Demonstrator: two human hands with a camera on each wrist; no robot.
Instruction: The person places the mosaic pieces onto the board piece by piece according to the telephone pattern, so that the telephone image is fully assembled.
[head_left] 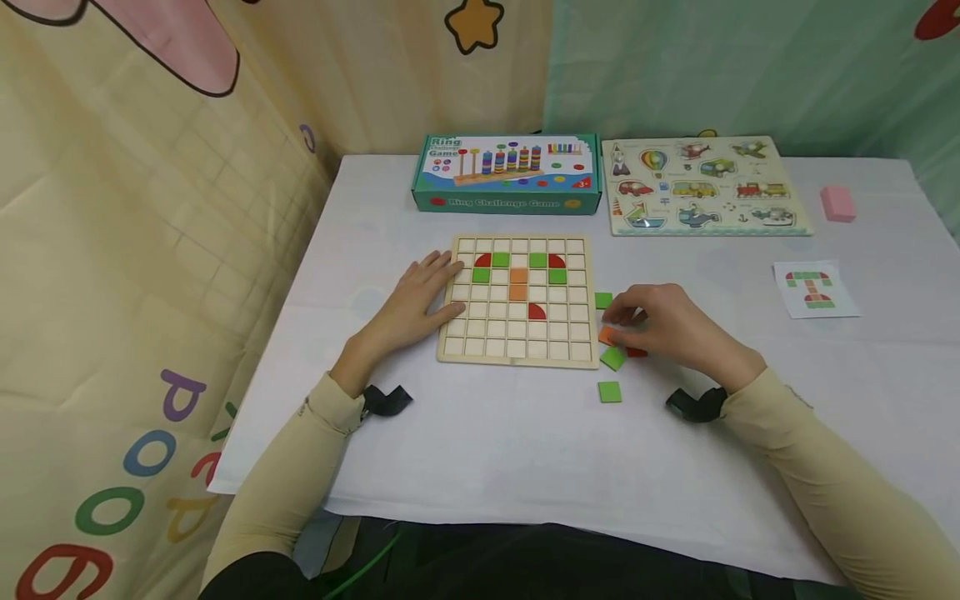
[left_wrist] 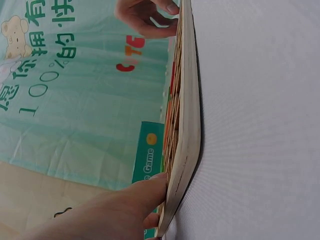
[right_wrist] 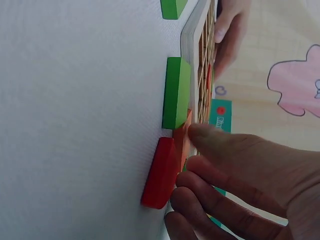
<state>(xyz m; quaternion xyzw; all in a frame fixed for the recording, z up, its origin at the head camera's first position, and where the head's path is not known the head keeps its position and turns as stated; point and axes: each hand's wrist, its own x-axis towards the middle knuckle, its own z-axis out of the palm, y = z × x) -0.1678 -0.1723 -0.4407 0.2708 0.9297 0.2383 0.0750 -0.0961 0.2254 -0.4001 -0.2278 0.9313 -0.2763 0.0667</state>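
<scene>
A wooden grid board lies in front of the person, bearing green squares, orange squares and red quarter-round pieces. The left hand rests along the board's left side, fingers extended and thumb on the edge. Beyond the right edge, the right hand has its thumb and index finger around a loose orange block, still low at the table. Close to it lie a red piece and a green block. More green squares lie near the board's right edge.
A Ring Challenge Game box and a picture puzzle board lie at the back. To the right are a pink block and a pattern card. Curtains hang behind and to the left of the table.
</scene>
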